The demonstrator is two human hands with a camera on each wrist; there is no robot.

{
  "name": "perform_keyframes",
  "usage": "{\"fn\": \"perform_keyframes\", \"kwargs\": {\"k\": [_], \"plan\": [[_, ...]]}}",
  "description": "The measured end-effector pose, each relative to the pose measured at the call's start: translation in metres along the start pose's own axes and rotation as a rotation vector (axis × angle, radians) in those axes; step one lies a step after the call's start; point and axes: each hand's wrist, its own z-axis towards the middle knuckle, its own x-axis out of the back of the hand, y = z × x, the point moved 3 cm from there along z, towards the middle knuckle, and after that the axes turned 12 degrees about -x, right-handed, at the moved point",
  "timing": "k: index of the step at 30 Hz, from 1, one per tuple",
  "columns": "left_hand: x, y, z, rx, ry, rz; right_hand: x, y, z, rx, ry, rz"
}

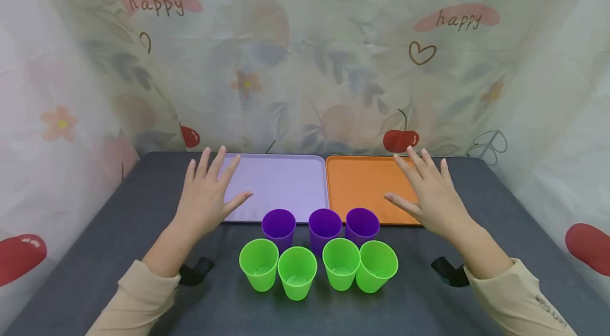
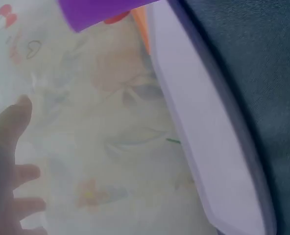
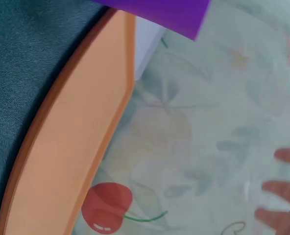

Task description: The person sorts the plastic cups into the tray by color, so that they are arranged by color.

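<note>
Both hands are raised with fingers spread and hold nothing. My left hand (image 1: 204, 201) overlaps the left end of the lavender tray (image 1: 281, 188) in the head view; my right hand (image 1: 431, 198) overlaps the right part of the orange tray (image 1: 357, 185). Between the forearms stand several bright green cups (image 1: 297, 272) in a front row, mouths up. Behind them is a row of three purple cups (image 1: 325, 225), also upright. In the left wrist view, spread fingers (image 2: 25, 208) show at the left edge; in the right wrist view, fingers (image 3: 282, 191) show at the right edge.
The two trays lie side by side at the back of the dark table (image 1: 295, 320). A patterned curtain (image 1: 305, 61) hangs behind and along both sides. Black straps (image 1: 196, 272) sit at the wrists, and a thin cord (image 1: 491, 148) is at the back right corner.
</note>
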Motion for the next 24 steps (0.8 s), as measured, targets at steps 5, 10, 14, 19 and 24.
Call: {"fn": "perform_keyframes", "kwargs": {"k": [5, 10, 14, 19, 24], "plan": [[0.004, -0.010, -0.008, 0.007, 0.013, -0.074, 0.007, 0.002, -0.011, 0.132, -0.022, 0.213], [-0.006, -0.024, -0.020, 0.048, -0.037, -0.192, -0.001, 0.006, -0.020, 0.262, -0.107, 0.377], [-0.015, -0.033, -0.028, 0.084, -0.072, -0.273, -0.011, 0.010, -0.026, 0.310, -0.190, 0.462], [-0.031, -0.044, -0.036, 0.114, -0.112, -0.352, -0.020, 0.011, -0.034, 0.335, -0.333, 0.596], [-0.044, -0.053, -0.043, 0.137, -0.123, -0.410, -0.027, 0.008, -0.040, 0.362, -0.431, 0.656]]}}
